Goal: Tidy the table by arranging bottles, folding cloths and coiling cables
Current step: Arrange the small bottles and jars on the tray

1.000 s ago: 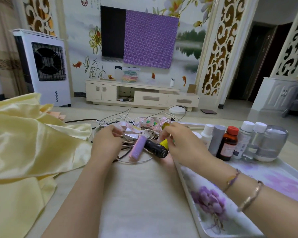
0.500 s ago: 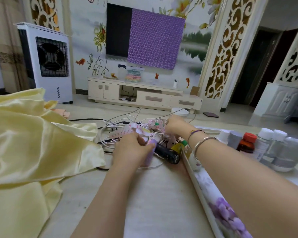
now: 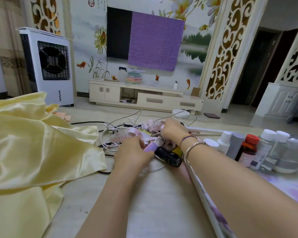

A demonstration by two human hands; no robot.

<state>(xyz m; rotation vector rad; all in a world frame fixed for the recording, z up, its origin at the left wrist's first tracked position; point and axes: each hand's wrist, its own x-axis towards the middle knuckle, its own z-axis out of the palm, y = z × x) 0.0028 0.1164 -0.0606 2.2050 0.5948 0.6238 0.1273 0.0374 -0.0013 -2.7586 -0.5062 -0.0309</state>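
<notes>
Head view: left hand [image 3: 132, 152] grips a lilac tube [image 3: 150, 147] at the near edge of the cable tangle [image 3: 127, 129]; right hand [image 3: 173, 129] is curled into the tangle's far side, pinching a pink tape measure [image 3: 125, 135], exact hold unclear. Yellow cloth [image 3: 33, 143] lies unfolded left of the tangle; bottles [image 3: 247, 150] stand upright on the floral tray [image 3: 217, 219] to its right, and a black bottle [image 3: 168, 156] lies flat just beside the tube.

Right hand [image 3: 173, 130] now farther back in cable tangle [image 3: 127, 127].

Pale yellow satin cloth [image 3: 33, 148], white cables [image 3: 120, 122], lilac tube [image 3: 150, 147] by my left grip [image 3: 132, 152], red-capped brown bottle [image 3: 248, 149], purple-flowered tray [image 3: 213, 208].
</notes>
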